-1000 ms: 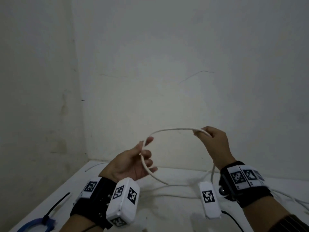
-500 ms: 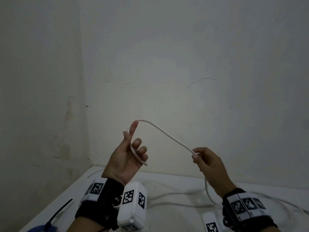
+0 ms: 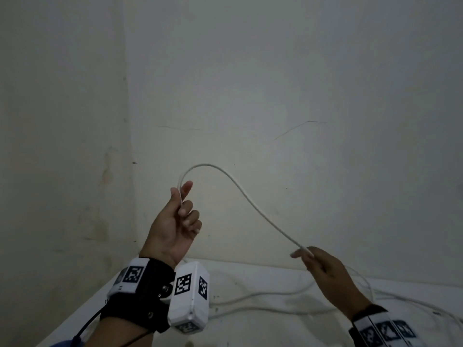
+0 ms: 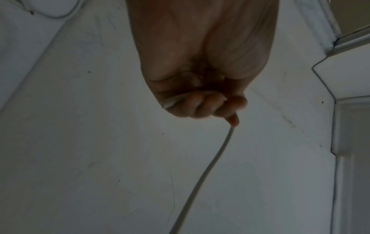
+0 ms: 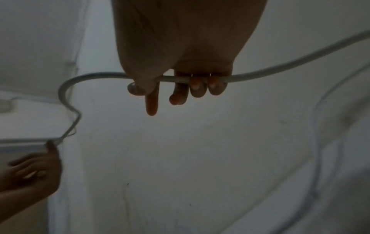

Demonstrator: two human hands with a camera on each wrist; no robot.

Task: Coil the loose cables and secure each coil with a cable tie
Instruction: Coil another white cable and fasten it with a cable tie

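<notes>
A white cable [image 3: 246,197] arches in the air between my two hands, in front of the wall. My left hand [image 3: 181,211] is raised at centre left, fingers curled round the cable's end part [image 4: 174,101], thumb and forefinger pinching it where it leaves the fist. My right hand [image 3: 315,261] is lower at the right and grips the cable [image 5: 260,72] between thumb and curled fingers. From there the cable runs down onto the white table [image 3: 250,331], where its loose length [image 3: 263,294] lies in curves.
The table stands in a corner between two pale walls [image 3: 275,83]. A thin black strap or tie [image 3: 87,326] shows at the table's left edge near my left wrist, beside a bit of something blue [image 3: 65,343]. More cable strands [image 3: 426,306] lie at the right.
My left hand has risen and closed its fingers round the cable end. My right hand has slid down and to the right along the cable, stretching the arch longer.
</notes>
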